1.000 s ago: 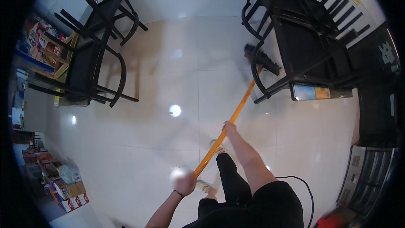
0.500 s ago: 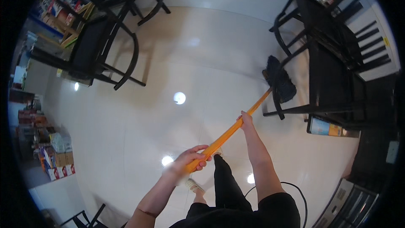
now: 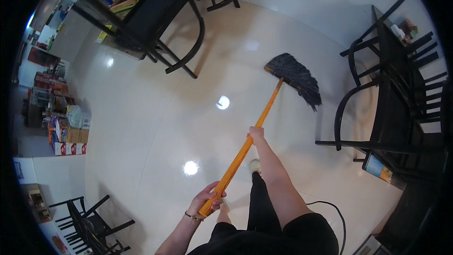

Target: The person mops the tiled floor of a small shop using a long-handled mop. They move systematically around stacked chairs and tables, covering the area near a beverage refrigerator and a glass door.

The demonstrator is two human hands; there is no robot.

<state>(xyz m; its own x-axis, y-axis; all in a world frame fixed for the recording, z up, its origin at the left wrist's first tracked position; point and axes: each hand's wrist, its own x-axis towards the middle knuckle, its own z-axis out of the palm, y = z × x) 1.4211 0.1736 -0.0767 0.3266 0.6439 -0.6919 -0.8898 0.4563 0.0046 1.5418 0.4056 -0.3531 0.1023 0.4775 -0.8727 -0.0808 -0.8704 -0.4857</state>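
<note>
A mop (image 3: 231,170) with a long orange-yellow handle slants from near my body toward the upper right. Its dark grey mop head (image 3: 295,78) lies spread out on the pale tiled floor. Low on the handle, close to its top end, my left hand (image 3: 208,198) is closed around it; a bracelet circles that wrist. Farther along, about midway down the handle, my right hand (image 3: 256,134) grips it with the arm stretched forward. The mop head is apart from the chairs on both sides.
Black chairs (image 3: 155,23) stand at the upper left, with more black chairs (image 3: 382,108) on the right. Another black chair (image 3: 94,222) is at the lower left. Stacked boxes (image 3: 71,137) line the left side. A black cable (image 3: 337,212) curves over the floor at my right.
The mop head has swung left, out from under the right-hand chair, onto open floor. Both my hands keep their grip; the right has moved left and the left hand slightly lower.
</note>
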